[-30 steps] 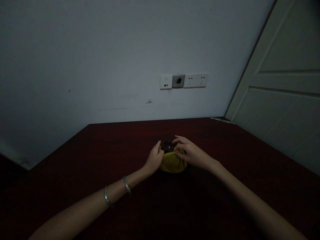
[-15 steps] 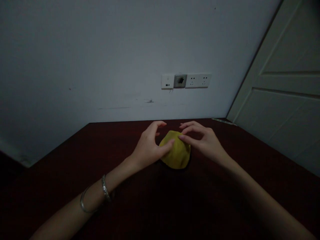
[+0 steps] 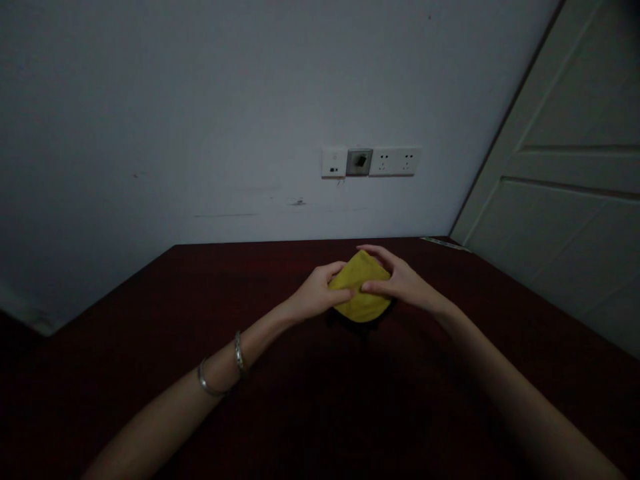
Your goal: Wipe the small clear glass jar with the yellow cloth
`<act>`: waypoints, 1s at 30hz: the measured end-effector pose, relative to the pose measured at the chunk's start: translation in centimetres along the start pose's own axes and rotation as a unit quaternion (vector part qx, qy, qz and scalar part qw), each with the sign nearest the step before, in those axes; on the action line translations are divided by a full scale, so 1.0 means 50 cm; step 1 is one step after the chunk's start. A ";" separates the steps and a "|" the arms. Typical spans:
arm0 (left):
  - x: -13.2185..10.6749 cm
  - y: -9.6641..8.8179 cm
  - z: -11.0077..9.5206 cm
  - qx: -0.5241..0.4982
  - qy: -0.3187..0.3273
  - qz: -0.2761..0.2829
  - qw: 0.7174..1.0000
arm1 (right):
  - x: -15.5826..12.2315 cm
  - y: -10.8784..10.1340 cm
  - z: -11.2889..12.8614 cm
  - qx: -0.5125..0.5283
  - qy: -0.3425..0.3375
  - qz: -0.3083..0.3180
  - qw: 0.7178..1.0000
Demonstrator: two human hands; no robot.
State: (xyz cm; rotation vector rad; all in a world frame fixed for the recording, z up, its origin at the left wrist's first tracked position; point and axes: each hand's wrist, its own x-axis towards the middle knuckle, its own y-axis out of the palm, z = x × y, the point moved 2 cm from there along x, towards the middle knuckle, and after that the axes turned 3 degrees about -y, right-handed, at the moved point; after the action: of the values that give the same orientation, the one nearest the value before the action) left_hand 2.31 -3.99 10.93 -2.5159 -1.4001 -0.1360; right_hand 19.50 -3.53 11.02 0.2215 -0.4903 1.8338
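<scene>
A soft yellow cloth piece (image 3: 364, 310), roughly four-sided with a dark lower edge, is held up between my hands over the dark red tabletop; whether it is a pouch or a folded cloth I cannot tell. My left hand (image 3: 320, 292) grips its left side, thumb across the front and fingers behind. On the right side, my right hand (image 3: 397, 277) has its thumb on the front face and its fingers around the back of the upper right edge. The two thumb tips are close together near the middle. Two silver bracelets (image 3: 239, 353) circle my left wrist and forearm.
The dark red tabletop (image 3: 225, 293) reaches back to a pale wall (image 3: 200, 120). Several sockets and switches (image 3: 370, 162) are set in the wall behind my hands. At the right stands a white panelled door (image 3: 565, 220), with a thin strip (image 3: 445, 244) lying near the table's back right corner.
Both hands have closed in on the yellow cloth, which has shifted slightly right and up and now looks more pointed at the top. My left hand moved rightward with it.
</scene>
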 end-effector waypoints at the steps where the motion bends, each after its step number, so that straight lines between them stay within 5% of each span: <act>1: 0.004 -0.001 0.001 0.008 0.007 0.001 1.000 | -0.001 0.000 -0.011 0.006 0.042 0.031 0.999; 4: 0.019 -0.008 0.011 0.015 0.008 0.016 1.000 | -0.007 -0.007 -0.038 0.036 0.152 0.084 0.984; 6: 0.028 -0.019 0.029 -0.007 -0.018 0.016 1.000 | -0.010 -0.024 -0.056 0.062 0.190 0.064 0.978; 11: 0.046 -0.062 0.090 -0.020 -0.048 -0.110 0.993 | -0.015 -0.089 -0.111 0.092 0.197 -0.043 0.975; 15: 0.054 -0.063 0.128 -0.056 -0.101 -0.143 0.983 | -0.015 -0.101 -0.129 0.118 0.174 -0.090 0.974; 23: 0.046 -0.027 0.121 -0.211 -0.105 0.010 0.972 | -0.012 -0.018 -0.092 0.163 0.113 -0.094 0.976; 30: 0.049 -0.058 0.120 -0.277 -0.131 -0.020 0.952 | -0.022 -0.021 -0.083 0.122 0.077 0.021 0.989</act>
State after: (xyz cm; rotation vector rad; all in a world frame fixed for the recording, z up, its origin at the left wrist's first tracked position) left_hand 0.90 1.09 6.15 -3.0500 -1.7100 -0.2411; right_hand 21.21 -2.42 7.12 0.2344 -0.1620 1.9340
